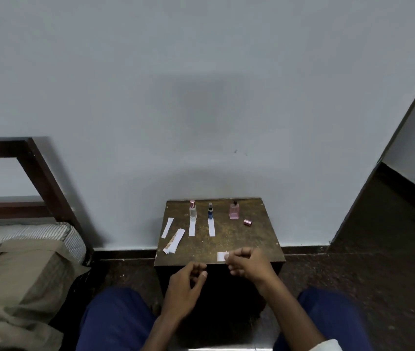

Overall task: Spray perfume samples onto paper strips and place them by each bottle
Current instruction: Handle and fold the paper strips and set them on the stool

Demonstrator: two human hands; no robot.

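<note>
On the small wooden table [239,239], our right hand [248,263] pinches a paper strip [222,256]; our left hand [184,287] hangs loosely curled, empty.

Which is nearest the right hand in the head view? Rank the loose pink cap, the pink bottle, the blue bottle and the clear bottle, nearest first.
Measured from the right hand, which pinches a paper strip at the table's near edge:
1. Loose pink cap, right side, straight beyond the hand.
2. Pink bottle, back right.
3. Blue bottle, back middle.
4. Clear bottle, back left.
</note>
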